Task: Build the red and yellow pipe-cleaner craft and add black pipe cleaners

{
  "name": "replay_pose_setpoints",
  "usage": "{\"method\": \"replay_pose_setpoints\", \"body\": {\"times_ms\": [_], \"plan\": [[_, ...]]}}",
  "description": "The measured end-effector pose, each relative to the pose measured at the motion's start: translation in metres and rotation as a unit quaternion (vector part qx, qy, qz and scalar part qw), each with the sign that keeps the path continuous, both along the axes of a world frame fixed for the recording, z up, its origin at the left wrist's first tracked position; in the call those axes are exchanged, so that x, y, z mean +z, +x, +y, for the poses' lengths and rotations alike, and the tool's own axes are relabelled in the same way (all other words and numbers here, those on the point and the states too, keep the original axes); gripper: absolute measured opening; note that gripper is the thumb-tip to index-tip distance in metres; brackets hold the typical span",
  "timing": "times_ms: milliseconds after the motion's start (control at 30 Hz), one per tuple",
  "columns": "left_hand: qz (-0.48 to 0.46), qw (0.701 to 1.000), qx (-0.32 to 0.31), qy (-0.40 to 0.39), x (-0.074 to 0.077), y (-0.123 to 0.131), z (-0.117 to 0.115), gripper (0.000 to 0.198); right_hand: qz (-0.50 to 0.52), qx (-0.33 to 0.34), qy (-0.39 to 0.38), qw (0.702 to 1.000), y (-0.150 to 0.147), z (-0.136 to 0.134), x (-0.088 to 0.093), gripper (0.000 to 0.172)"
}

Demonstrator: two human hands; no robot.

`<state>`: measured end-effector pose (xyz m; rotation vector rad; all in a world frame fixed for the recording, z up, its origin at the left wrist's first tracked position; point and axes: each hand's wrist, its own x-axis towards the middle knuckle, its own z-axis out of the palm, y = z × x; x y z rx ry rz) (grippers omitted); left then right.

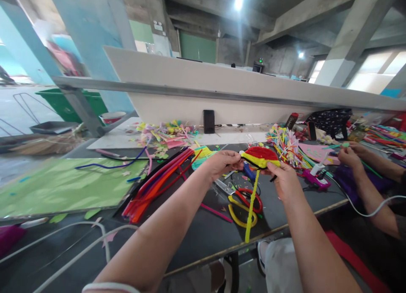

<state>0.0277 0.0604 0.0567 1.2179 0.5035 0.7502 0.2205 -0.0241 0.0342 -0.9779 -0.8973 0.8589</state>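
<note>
A red piece with a yellow fuzzy edge (260, 155), made of pipe cleaners by its look, is stretched between my two hands above the table. My left hand (224, 164) pinches its left end. On its right end, the thumb and fingers of my right hand (281, 174) are closed. From its middle a yellow pipe cleaner (252, 208) hangs down past the table's front. Beneath lie scissors (226, 187) with red and yellow handles, partly covered by the hanging strand. A blue tool (249, 172) lies just under the piece, its kind unclear.
Left of my arms lie a bundle of red, orange and purple pipe cleaners (155, 185) and a green sheet (63, 187). A phone (208, 121) leans on the back panel. At right, a co-worker's hands (352, 157) work near a pink power strip (317, 181) with a white cable.
</note>
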Motion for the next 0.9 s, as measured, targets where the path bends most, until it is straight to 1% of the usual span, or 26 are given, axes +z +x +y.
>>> {"method": "replay_pose_setpoints", "body": {"times_ms": [67, 100, 133, 200, 267, 367, 467, 567, 633, 767, 900], "plan": [[0.056, 0.992, 0.055, 0.097, 0.002, -0.004, 0.003, 0.032, -0.018, -0.018, -0.008, 1.000, 0.002, -0.002, 0.000, 0.022], [0.086, 0.981, 0.090, 0.148, 0.004, -0.006, 0.004, 0.034, -0.028, -0.024, -0.013, 0.999, 0.003, -0.002, -0.001, 0.023], [0.119, 0.966, 0.123, 0.195, 0.006, -0.008, 0.005, 0.034, -0.037, -0.027, -0.019, 0.999, 0.003, -0.003, -0.001, 0.023], [0.189, 0.928, 0.168, 0.274, 0.010, -0.012, 0.005, 0.029, -0.046, -0.031, -0.028, 0.998, 0.002, -0.003, -0.001, 0.023], [0.242, 0.895, 0.188, 0.324, 0.014, -0.013, 0.002, 0.025, -0.048, -0.033, -0.030, 0.998, -0.001, -0.002, 0.000, 0.023], [0.281, 0.869, 0.190, 0.360, 0.016, -0.012, -0.003, 0.022, -0.051, -0.032, -0.027, 0.998, -0.005, -0.001, 0.000, 0.025], [0.309, 0.858, 0.200, 0.357, 0.015, -0.009, -0.005, 0.025, -0.059, -0.034, -0.023, 0.997, -0.007, 0.000, -0.001, 0.026], [0.336, 0.860, 0.206, 0.323, 0.013, -0.007, -0.005, 0.030, -0.075, -0.031, -0.020, 0.996, -0.008, 0.000, -0.003, 0.026], [0.349, 0.864, 0.199, 0.302, 0.011, -0.005, -0.003, 0.031, -0.086, -0.030, -0.018, 0.996, -0.009, 0.000, -0.005, 0.026], [0.337, 0.886, 0.183, 0.261, 0.003, -0.002, 0.001, 0.028, -0.080, -0.029, -0.020, 0.996, -0.012, 0.001, -0.008, 0.030], [0.296, 0.919, 0.151, 0.213, -0.002, 0.000, 0.002, 0.029, -0.055, 0.002, -0.018, 0.998, -0.011, 0.003, -0.008, 0.028]]}}
